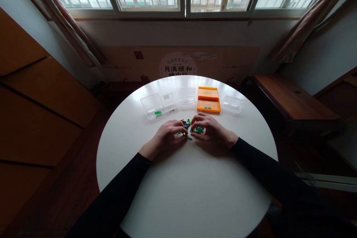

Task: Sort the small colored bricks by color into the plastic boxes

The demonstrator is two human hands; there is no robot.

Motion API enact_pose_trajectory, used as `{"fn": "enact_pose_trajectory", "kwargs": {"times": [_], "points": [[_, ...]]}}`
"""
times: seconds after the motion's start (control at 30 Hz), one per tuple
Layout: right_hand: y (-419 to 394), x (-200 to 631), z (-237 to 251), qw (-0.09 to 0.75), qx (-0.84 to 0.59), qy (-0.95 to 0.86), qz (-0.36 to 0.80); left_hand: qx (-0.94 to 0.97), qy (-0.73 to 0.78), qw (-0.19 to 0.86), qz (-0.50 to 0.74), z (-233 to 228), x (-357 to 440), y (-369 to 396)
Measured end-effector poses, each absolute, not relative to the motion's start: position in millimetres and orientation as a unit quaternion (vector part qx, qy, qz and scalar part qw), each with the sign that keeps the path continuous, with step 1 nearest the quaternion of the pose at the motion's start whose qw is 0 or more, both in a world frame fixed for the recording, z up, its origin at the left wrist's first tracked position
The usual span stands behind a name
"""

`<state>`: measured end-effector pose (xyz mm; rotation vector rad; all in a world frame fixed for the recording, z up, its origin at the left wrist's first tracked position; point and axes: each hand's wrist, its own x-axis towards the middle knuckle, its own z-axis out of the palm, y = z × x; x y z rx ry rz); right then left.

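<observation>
- The left hand (167,135) and the right hand (210,132) rest on the round white table (189,193), fingers curled narrow, fingertips meeting at a small pile of coloured pieces (192,127).
- The pile lies between the two hands, just ahead of the fingertips; both hands are equally near. Whether either hand pinches a piece cannot be told.
- Beyond the pile, a row runs left to right: a clear box (152,106) holding green pieces, two smaller clear boxes (186,97), an orange tray (209,99) holding blue pieces, another clear box (233,104).
- The cardboard (178,63) under the window reads "月满颐和"; the Latin lettering above is too blurred to read.
</observation>
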<state>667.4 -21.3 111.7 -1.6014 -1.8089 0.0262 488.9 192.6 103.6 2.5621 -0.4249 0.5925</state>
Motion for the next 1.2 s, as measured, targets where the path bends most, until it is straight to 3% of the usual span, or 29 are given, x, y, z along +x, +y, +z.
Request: {"fn": "enact_pose_trajectory", "kwargs": {"times": [1.2], "points": [[-15.7, 666.6, 103.6, 0.375, -0.621, -0.688, -0.011, 0.94, -0.104, 0.187, 0.265, 107.3, 489.3, 193.1]]}}
